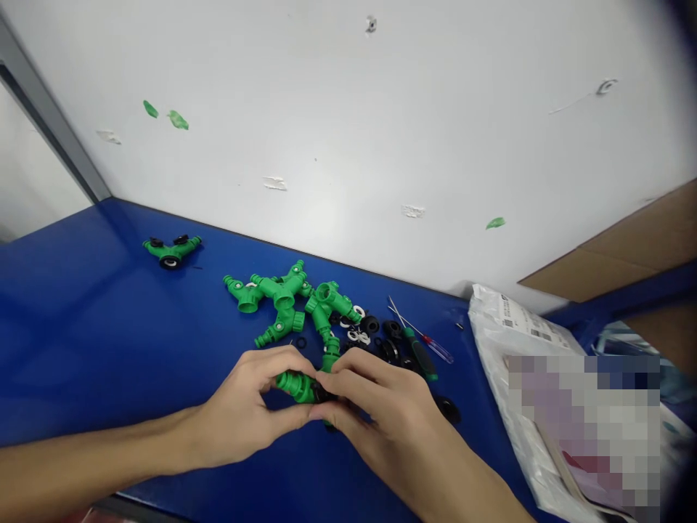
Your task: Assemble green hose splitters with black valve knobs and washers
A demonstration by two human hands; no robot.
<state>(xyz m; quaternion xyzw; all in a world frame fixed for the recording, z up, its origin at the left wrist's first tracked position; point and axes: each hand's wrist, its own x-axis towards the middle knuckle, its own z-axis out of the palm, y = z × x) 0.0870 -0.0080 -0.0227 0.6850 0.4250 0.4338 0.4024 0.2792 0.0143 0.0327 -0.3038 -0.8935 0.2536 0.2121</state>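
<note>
Lower centre of the frame, above the blue table (109, 349): one green plastic hose connector (294, 386), black collar (322, 393) at its end, pinched securely between the closed fingers of the left hand (239, 414) and right hand (392, 407), just before a heap of green Y-connectors (277, 294).

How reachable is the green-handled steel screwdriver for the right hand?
Likely yes: the green-handled screwdriver lies just past the right hand, only black fittings nearby, but that hand holds a green plastic connector.

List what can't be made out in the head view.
Green hose fitting: black end mostly covered by the left hand and right hand.
Blue bench: hidden under the hands.
White plastic mailer: print pixelated, lower corner cut off by frame edge.
Small black and white rings: too small to identify.
</note>
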